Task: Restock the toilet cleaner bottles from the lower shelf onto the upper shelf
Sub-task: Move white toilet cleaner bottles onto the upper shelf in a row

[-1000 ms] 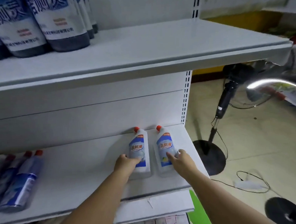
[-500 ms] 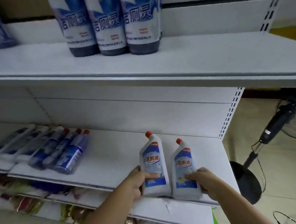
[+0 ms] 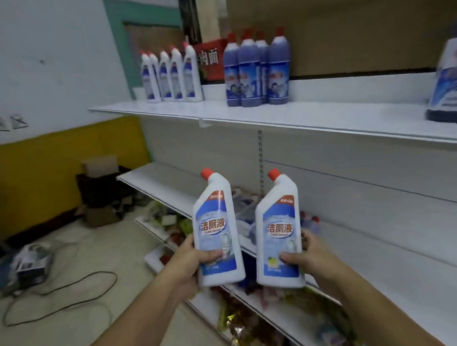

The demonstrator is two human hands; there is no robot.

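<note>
The left hand (image 3: pixel 185 261) is wrapped around the lower body of a white plastic toilet cleaner bottle with a red cap and a blue label (image 3: pixel 216 231), its fingers (image 3: pixel 212 255) curled closed across the front of the label. The right hand (image 3: pixel 310 258) grips a second white red-capped toilet cleaner bottle (image 3: pixel 278 233) the same way, thumb pressed on the label and the other fingers closed behind it. Both bottles are upright with their angled necks leaning to the left, held side by side but not touching, in the air in front of the white metal lower shelf (image 3: pixel 385 265) and below the white metal upper shelf (image 3: pixel 298 120). Both are capped and opaque, so what is inside cannot be told.

On the upper shelf stands a row of matching white red-capped bottles (image 3: pixel 170 75) at the far left end, and just beside them a cluster of dark blue red-capped bottles (image 3: pixel 256 68). Well apart at the right edge of the view stands one large dark blue bottle with a blue-and-white label (image 3: pixel 449 82), blurred. A red carton with white characters (image 3: pixel 211 60) sits behind the two groups. On the lower shelf behind the held bottles lie a few blurred bottles with red caps (image 3: pixel 310 222). A black cable (image 3: pixel 56 293) trails across the pale floor (image 3: pixel 94 259).
</note>
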